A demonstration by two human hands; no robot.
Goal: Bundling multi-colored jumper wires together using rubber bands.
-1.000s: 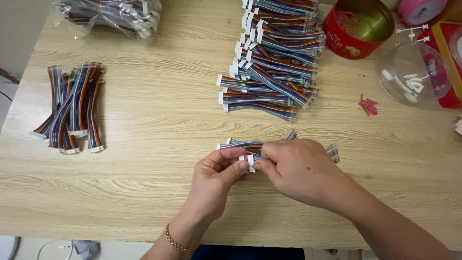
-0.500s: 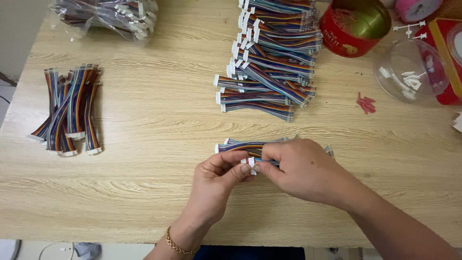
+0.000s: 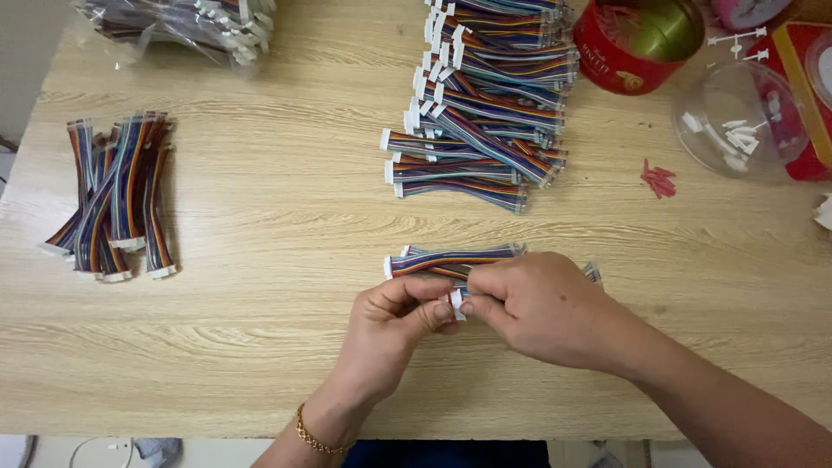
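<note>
My left hand (image 3: 392, 322) and my right hand (image 3: 536, 305) meet near the table's front edge, both pinching a small white connector (image 3: 456, 303) at the end of a rainbow ribbon cable. Most of that cable is hidden under my right hand. Just beyond my fingers lie a few more rainbow cables (image 3: 451, 259) with white plugs. A large heap of the same cables (image 3: 485, 104) is stacked further back.
A bundle of cables (image 3: 117, 199) lies at the left; a plastic bag of cables (image 3: 178, 22) sits at the back left. A red round tin (image 3: 637, 43), a clear plastic bowl of white parts (image 3: 737, 121) and small red scraps (image 3: 659, 179) are at the right.
The view has shifted slightly; my hands stay together on the connector with small finger movements only.
</note>
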